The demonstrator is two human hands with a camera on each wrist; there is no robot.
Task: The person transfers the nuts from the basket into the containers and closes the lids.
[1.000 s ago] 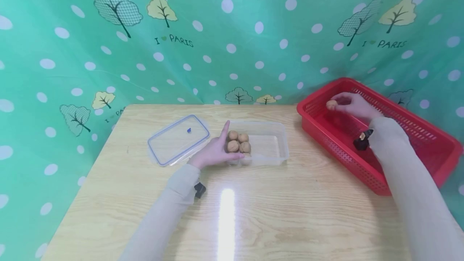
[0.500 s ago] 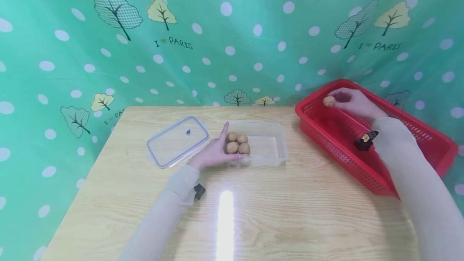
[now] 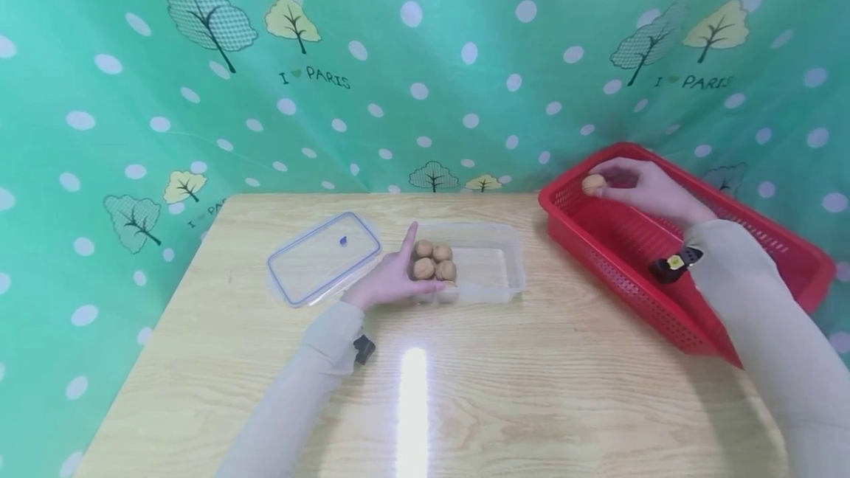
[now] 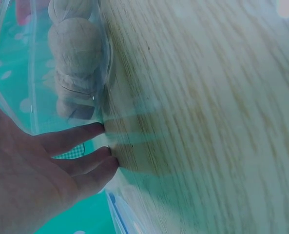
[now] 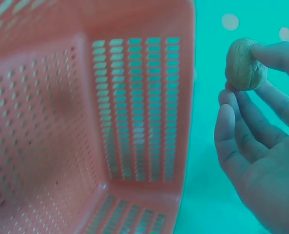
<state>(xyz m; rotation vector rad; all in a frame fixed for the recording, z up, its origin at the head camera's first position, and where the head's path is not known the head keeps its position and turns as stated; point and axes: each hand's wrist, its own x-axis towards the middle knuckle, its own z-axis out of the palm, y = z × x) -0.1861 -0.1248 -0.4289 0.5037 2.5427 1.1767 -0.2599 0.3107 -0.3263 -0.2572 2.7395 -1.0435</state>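
In the head view my left hand [image 3: 388, 281] lies at the left end of a clear plastic box [image 3: 516, 260], thumb toward the back and forefinger along the front side. Its other fingers [image 4: 93, 168] are straight, their tips at the tabletop. Several walnuts [image 3: 423, 268] sit together in the box's left part; the left wrist view shows some walnuts [image 4: 76, 46] through the wall. My right hand [image 3: 654, 190] pinches one walnut [image 5: 244, 66] between thumb and fingers. It is raised above the far left part of a red plastic basket [image 3: 598, 264].
A clear lid [image 3: 325, 260] with a blue seal lies left of the box on the wooden table [image 3: 505, 389]. The slotted basket stands at an angle on the right. A green patterned curtain [image 3: 398, 57] hangs behind the table.
My right hand has risen slightly and shifted left with the walnut in its fingers. The left hand stays at the box, and the walnuts there have not moved.
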